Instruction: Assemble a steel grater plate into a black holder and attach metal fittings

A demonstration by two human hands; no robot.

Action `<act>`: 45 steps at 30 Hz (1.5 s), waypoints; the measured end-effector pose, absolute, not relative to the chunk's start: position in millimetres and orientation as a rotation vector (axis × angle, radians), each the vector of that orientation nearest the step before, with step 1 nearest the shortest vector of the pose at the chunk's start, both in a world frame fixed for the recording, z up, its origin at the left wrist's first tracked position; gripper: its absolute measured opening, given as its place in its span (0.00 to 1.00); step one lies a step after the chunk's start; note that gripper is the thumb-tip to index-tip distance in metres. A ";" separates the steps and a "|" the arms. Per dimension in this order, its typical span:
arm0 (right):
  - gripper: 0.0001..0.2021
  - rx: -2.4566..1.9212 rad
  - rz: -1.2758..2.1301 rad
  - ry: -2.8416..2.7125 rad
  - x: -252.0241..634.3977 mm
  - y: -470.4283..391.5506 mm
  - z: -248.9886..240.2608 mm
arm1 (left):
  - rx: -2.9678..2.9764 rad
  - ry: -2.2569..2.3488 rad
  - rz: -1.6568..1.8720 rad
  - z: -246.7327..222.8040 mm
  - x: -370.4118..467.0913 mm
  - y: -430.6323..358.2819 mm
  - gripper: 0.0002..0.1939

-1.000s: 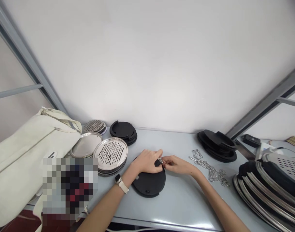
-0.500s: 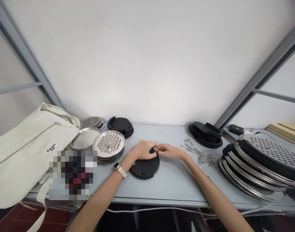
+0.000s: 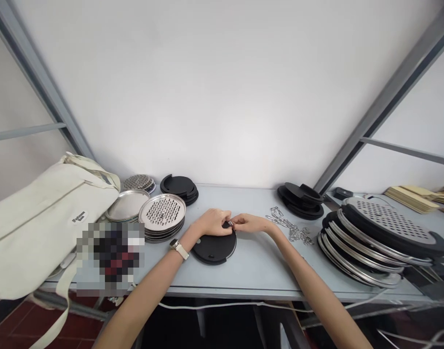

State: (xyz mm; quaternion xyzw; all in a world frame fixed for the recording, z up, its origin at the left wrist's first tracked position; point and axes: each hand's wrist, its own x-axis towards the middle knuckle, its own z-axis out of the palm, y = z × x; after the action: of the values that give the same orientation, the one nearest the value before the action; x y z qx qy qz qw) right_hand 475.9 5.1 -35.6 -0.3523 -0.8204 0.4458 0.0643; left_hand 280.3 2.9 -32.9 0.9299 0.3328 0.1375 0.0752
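Note:
A round black plastic disc lies on the grey table before me, with a small hole near its front edge. My left hand, with a watch on its wrist, is closed over the far part of the disc, fingers curled at the rim. At the disc's far right edge, my right hand pinches a small shiny metal wire clip, which touches the disc. Fingers hide most of this clip. Several similar wire clips are scattered right of my right hand.
Perforated metal grater discs and plain metal discs are stacked left. Black discs and black parts sit along the wall. Large rimmed discs pile up right. A cream bag covers the left end.
The view has shifted slightly. Both hands stay at the same rim of the black disc, and the right fingers have moved a little against the clip.

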 end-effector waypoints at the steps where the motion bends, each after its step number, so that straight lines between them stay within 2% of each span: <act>1: 0.10 -1.086 1.357 -2.495 477.0 4.8 -34.7 | 2.788 0.992 0.402 -32.5 280.9 1.8 0.08; 5: 0.10 -1.145 1.441 -2.539 481.3 2.7 -32.4 | 2.824 0.946 0.364 -31.1 284.6 -2.3 0.09; 9: 0.09 -1.116 1.675 -2.469 484.0 1.6 -33.1 | 2.883 0.920 0.324 -31.1 287.5 -4.3 0.08; 20: 0.10 -1.003 1.921 -2.323 486.5 1.5 -33.0 | 3.009 0.750 0.289 -30.1 287.6 -7.0 0.06; 33: 0.11 -1.020 1.910 -2.291 483.7 5.1 -38.0 | 2.943 1.043 0.459 -32.2 286.5 -1.0 0.11; 45: 0.08 -1.019 1.890 -2.353 484.1 2.6 -33.7 | 2.924 1.136 0.466 -41.1 290.5 4.5 0.08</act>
State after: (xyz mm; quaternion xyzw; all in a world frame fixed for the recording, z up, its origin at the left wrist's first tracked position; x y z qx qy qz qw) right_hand 484.1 2.6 -33.7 -0.3197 -0.7385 0.5932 -0.0218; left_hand 290.5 4.5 -41.1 0.9219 0.3581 0.1469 -0.0150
